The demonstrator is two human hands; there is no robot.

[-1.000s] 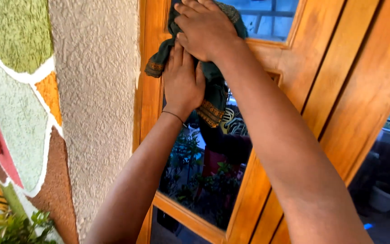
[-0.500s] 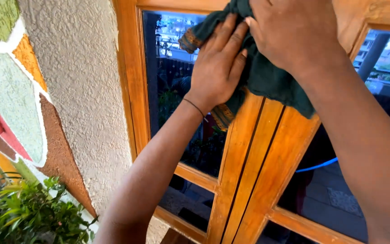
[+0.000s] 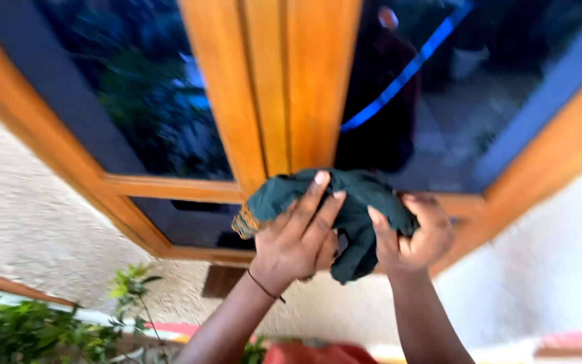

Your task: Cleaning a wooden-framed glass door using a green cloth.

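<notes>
Both hands were up at the window w/ a bunched dark green cloth [image 3: 345, 205] that had a gold-patterned border showing at its left corner. The left hand [image 3: 298, 239] lay flat-ish over the front of the bundle, fingers long and slightly spread, tips pressing into the fabric; a thin dark thread band sat at the wrist. The right hand [image 3: 415, 236] cupped the other side, fingers curled in and clamped on the cloth from the right. Held that way, betw. two palms, the cloth looked gathered into a pad rather than left hanging, prob. so it stayed compact against the wood.

The cloth sat right at the foot of the orange-brown varnished wooden window frame [image 3: 284, 87], where the central upright meets the lower rail, in front of it; whether it actually touched the wood I couldn't tell.

The dark reflective glass panes [image 3: 136, 101] either side gave only smeared reflections: foliage, a blue streak, nothing sharp. Whole view was motion-blurred. Below ran a pale rough-plastered wall [image 3: 28, 222], w/ leafy green plants [image 3: 35, 330] at the lower left. A red shape at the bottom edge was cut off, unidentifiable. The right thumb was hidden behind the fabric.
</notes>
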